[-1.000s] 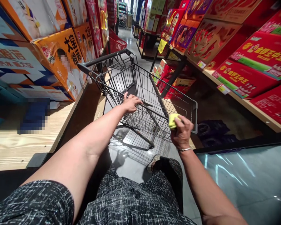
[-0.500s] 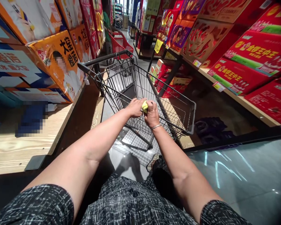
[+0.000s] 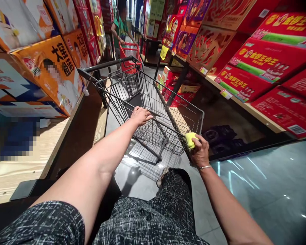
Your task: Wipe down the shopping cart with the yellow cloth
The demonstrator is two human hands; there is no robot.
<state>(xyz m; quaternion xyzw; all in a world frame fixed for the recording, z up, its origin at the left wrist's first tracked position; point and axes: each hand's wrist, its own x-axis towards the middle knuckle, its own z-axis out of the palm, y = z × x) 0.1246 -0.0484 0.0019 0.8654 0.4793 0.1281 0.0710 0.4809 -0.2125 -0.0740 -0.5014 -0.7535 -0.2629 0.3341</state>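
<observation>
A black wire shopping cart (image 3: 148, 92) stands in front of me, turned sideways, with its handle at the far left. My left hand (image 3: 140, 116) lies over the cart's near top rail with its fingers curled round it. At the right end of that rail, near the corner, my right hand (image 3: 200, 149) grips a crumpled yellow cloth (image 3: 190, 140) against the cart. The cloth is partly hidden by my fingers. Wire mesh shows in the basket below my hands.
Orange cartons (image 3: 51, 71) are stacked on a wooden shelf at the left. Red boxes (image 3: 257, 61) fill the right shelf. Further up the aisle, a person in a green top (image 3: 121, 29) stands by a red shopping cart (image 3: 130, 56). Grey tiled floor (image 3: 247, 190) lies at lower right.
My right hand has slid the yellow cloth rightward along the rail, away from my left hand. The left hand stays on the rail. The person in green has come into fuller view.
</observation>
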